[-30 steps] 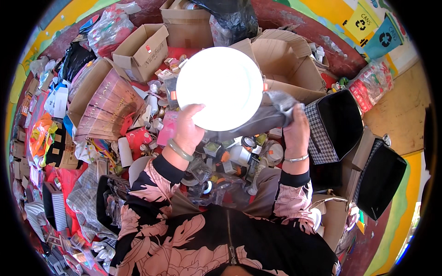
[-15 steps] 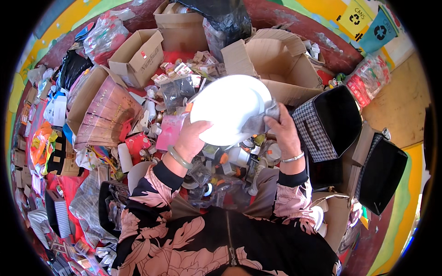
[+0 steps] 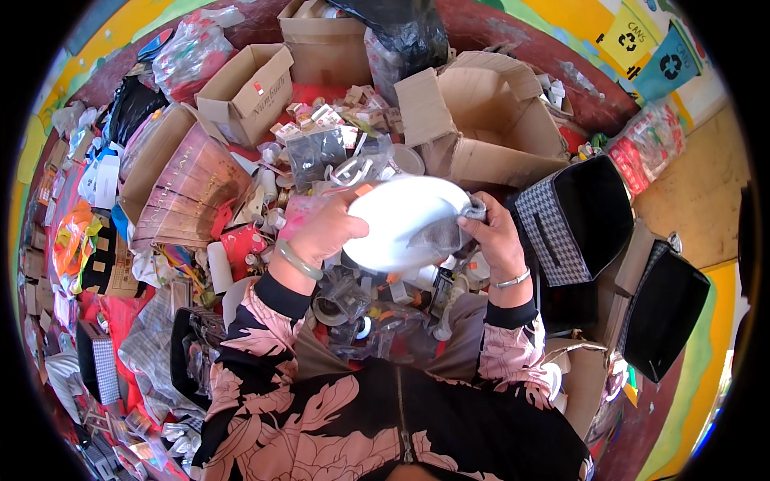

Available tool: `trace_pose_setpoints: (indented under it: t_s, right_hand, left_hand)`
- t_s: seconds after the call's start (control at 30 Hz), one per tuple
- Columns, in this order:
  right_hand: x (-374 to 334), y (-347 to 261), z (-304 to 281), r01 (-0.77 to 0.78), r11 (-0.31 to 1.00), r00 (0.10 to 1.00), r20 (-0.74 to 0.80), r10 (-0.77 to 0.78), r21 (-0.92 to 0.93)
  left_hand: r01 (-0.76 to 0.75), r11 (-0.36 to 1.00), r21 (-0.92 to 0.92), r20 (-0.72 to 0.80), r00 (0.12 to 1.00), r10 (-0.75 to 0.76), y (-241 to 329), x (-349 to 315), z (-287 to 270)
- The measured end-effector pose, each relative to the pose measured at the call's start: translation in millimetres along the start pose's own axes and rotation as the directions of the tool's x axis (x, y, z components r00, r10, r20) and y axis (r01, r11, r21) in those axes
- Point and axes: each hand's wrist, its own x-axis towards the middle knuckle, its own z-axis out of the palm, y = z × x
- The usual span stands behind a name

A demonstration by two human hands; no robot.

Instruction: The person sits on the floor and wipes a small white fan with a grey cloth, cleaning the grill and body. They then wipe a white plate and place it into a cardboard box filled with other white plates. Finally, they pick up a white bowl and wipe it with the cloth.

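A white plate (image 3: 383, 220), round and tilted, is held up in front of me above the pile. My left hand (image 3: 327, 228) grips its left edge with the thumb over the top face. At the opposite rim my right hand (image 3: 496, 234) is closed on a grey cloth (image 3: 435, 239), which lies against the plate's surface. The fingers under the plate are hidden. Below it lie mixed loose items, among them clear plastic packaging (image 3: 345, 297) and a roll of tape (image 3: 329, 311).
An open cardboard box (image 3: 497, 120) stands beyond my right hand, with a houndstooth-patterned bin (image 3: 545, 228) nearer. Two more boxes (image 3: 249, 92) and a black plastic bag (image 3: 401, 36) are at the back. Small cartons (image 3: 329, 116) and a pink fan-shaped box (image 3: 188, 188) lie to the left.
Both hands have brought the plate lower and nearer to me, and it tilts more. The grey cloth now spreads over more of its lower right. A white ring-shaped item behind has come into sight.
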Motion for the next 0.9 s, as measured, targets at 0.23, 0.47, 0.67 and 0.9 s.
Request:
trace_pose_setpoints:
  t_s: [0.23, 0.47, 0.67, 0.9]
  right_hand:
    - [-1, -15, 24, 0.116, 0.852, 0.987, 0.157, -0.040, -0.510]
    - [4, 8, 50, 0.456, 0.596, 0.888, 0.387, -0.249, -0.661]
    - [9, -5, 31, 0.424, 0.749, 0.902, 0.307, -0.302, -0.510]
    - [14, 16, -9, 0.258, 0.947, 0.965, -0.005, -0.264, -0.191]
  left_hand:
    - [-0.164, 0.946, 0.278, 0.208, 0.972, 0.108, -37, 15, 14]
    - [-0.103, 0.899, 0.426, 0.202, 0.979, 0.016, -63, 18, 24]
    - [-0.124, 0.978, 0.169, 0.149, 0.984, 0.099, -39, 13, 25]
    - [-0.022, 0.958, -0.287, -0.037, 0.999, 0.012, -9, -3, 10]
